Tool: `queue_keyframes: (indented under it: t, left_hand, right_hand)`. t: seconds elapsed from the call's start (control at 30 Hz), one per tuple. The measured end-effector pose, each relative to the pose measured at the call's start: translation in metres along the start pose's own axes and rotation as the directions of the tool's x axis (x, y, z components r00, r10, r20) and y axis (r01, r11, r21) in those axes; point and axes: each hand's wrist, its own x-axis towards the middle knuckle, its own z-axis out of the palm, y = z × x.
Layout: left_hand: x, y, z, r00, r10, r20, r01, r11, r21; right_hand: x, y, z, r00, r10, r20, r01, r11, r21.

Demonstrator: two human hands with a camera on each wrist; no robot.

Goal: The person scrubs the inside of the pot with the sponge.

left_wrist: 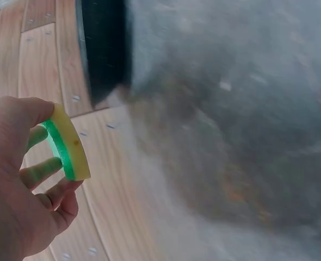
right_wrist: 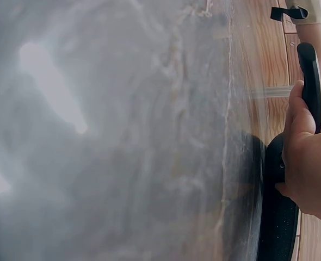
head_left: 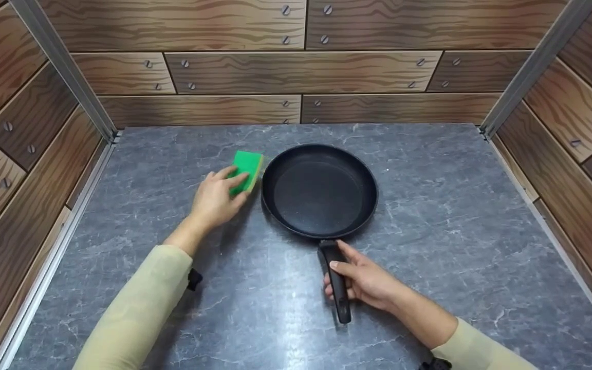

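Observation:
A black frying pan (head_left: 319, 192) sits near the middle of the grey table, its handle (head_left: 336, 288) pointing toward me. My right hand (head_left: 368, 280) grips that handle, thumb on top and fingers beneath; the right wrist view shows the same right hand (right_wrist: 310, 163) beside the handle (right_wrist: 311, 81). Just left of the pan, my left hand (head_left: 219, 198) holds a sponge (head_left: 248, 165) with a green face and a yellow layer. In the left wrist view the thumb and fingers of the left hand (left_wrist: 19, 174) pinch the sponge (left_wrist: 68, 144) at its edges, apart from the pan (left_wrist: 103, 49).
The grey marbled tabletop (head_left: 455, 231) spreads around the pan. Wood-patterned panels (head_left: 301, 72) wall it in at the back and both sides. Metal posts (head_left: 65, 67) stand at the back corners. Dark straps (head_left: 194, 279) are on the wrists.

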Motion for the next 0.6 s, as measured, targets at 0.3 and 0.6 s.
queue_keyframes:
  t: [0.3,0.6]
  left_hand:
    - [-0.011,-0.017,0.012,0.997,-0.073,0.029,0.073,0.997,0.022]
    - [-0.018,-0.022,0.022,0.985,-0.151,0.077,0.147,0.987,0.060]
  right_hand:
    - [-0.002,-0.002,-0.001,1.000,-0.004,-0.001,0.004,1.000,-0.013]
    - [-0.002,-0.002,0.000,1.000,0.003,-0.011,-0.003,1.000,-0.013]
